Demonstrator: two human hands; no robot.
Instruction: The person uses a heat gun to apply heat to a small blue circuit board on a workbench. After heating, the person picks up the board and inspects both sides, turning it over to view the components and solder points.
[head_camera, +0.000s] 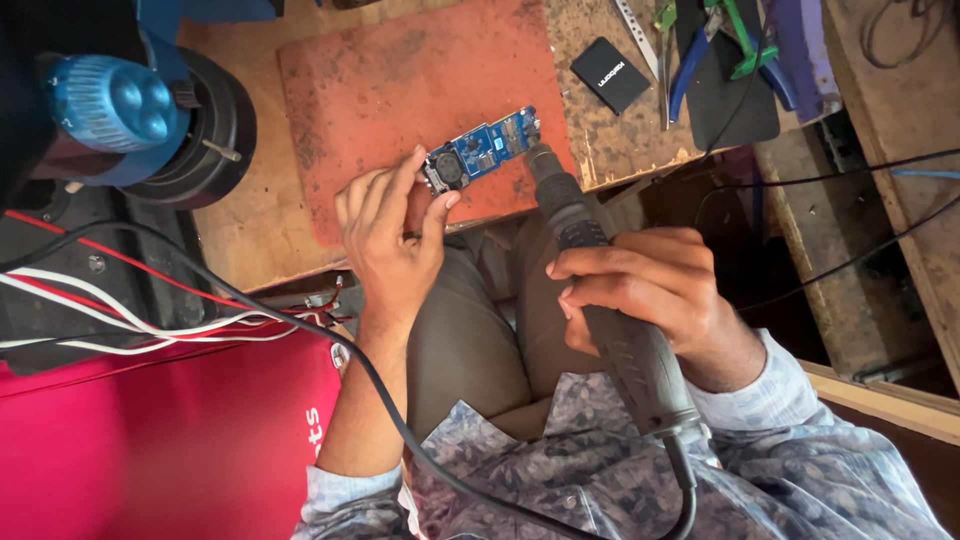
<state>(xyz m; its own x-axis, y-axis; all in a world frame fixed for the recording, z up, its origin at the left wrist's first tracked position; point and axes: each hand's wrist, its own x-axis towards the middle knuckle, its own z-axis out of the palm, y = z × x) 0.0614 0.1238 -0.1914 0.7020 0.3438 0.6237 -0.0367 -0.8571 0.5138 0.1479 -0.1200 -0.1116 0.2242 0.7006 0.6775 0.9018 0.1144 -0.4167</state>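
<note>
Two hands are engaged: a slim blue circuit board (480, 150) is pinched by the left hand (385, 235) over the worn red mat (400, 90); the ribbed black hot-air handle (600, 300) is gripped closed by the right hand (650, 285).

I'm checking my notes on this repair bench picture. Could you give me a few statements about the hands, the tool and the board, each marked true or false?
1. The left hand holds a blue circuit board. True.
2. The right hand grips a screwdriver. False: it grips a thick grey corded tool.
3. The tool's tip is at the board's far end. True.
4. The board lies over a green mat. False: the mat is reddish.
5. Pliers with blue handles lie on the bench. True.
</note>
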